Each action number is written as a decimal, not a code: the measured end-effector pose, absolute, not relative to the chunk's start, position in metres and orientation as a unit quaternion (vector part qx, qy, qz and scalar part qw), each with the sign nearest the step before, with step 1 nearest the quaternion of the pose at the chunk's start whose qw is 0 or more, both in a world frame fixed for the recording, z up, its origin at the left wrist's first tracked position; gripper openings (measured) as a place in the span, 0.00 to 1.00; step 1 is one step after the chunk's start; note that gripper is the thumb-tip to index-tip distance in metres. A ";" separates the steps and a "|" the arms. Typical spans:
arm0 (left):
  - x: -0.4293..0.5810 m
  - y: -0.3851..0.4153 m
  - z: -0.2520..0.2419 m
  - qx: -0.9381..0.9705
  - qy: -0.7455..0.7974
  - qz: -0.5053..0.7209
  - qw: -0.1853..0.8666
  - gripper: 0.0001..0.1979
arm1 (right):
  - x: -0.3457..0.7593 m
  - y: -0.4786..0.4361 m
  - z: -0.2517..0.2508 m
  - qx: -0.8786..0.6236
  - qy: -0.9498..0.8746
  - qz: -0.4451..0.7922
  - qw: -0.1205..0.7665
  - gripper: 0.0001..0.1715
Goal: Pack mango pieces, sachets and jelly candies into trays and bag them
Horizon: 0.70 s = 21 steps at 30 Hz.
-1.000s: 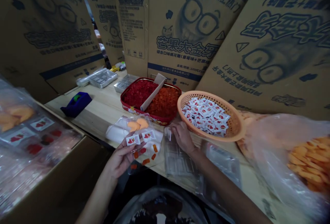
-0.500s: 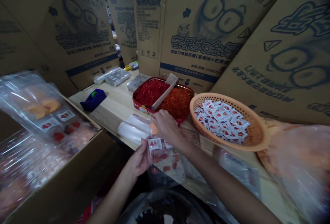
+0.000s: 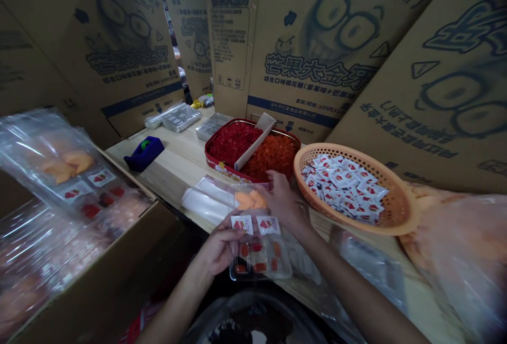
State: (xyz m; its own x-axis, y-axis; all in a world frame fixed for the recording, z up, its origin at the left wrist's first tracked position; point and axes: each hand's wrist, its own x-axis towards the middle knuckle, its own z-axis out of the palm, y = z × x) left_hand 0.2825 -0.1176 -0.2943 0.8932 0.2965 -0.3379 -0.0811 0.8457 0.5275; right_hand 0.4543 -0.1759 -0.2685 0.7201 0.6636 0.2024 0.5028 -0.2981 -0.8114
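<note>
My left hand (image 3: 219, 246) is closed on the left edge of a clear plastic tray (image 3: 285, 267), its thumb near one of the two small white sachets (image 3: 268, 224) printed in red. Orange pieces (image 3: 250, 200) lie in the tray's upper section, with several small red and orange pieces in the lower compartments. My right hand (image 3: 287, 201) has its fingers bent around the upper right edge of the same tray; its fingertips are partly hidden. Just behind stands a red tin (image 3: 222, 168), split by a divider (image 3: 254, 141) into red and orange pieces.
An orange perforated basket (image 3: 400, 212) of sachets stands at right. A blue tape dispenser (image 3: 144, 154) and clear trays (image 3: 180, 118) sit at left. An open carton (image 3: 99, 259) of packed trays fills the lower left. Tall printed cartons (image 3: 317, 85) wall the back.
My right hand has moved right, from over the tray's upper section to its edge, uncovering the orange pieces. The tray now faces up more fully, and my left hand still grips it.
</note>
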 end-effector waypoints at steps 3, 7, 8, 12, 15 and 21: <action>0.289 -0.117 -0.284 0.281 0.190 0.099 0.935 0.26 | 0.452 -0.205 -0.268 -0.640 -0.200 0.401 0.624 0.18; 0.306 -0.114 -0.276 0.393 0.144 0.065 0.906 0.20 | 0.447 -0.233 -0.262 -0.468 -0.047 0.554 0.687 0.11; 0.312 -0.109 -0.275 0.462 0.141 0.069 0.873 0.20 | 0.447 -0.238 -0.260 -0.451 -0.016 0.548 0.704 0.10; 0.336 -0.071 -0.283 0.755 0.146 0.164 0.618 0.20 | 0.458 -0.260 -0.250 -0.416 0.041 0.513 0.750 0.06; 0.351 -0.042 -0.298 0.806 0.124 0.161 0.556 0.10 | 0.465 -0.275 -0.243 -0.409 0.041 0.496 0.765 0.07; 0.353 -0.030 -0.329 0.856 0.085 0.138 0.491 0.06 | 0.468 -0.291 -0.241 -0.410 0.033 0.483 0.773 0.06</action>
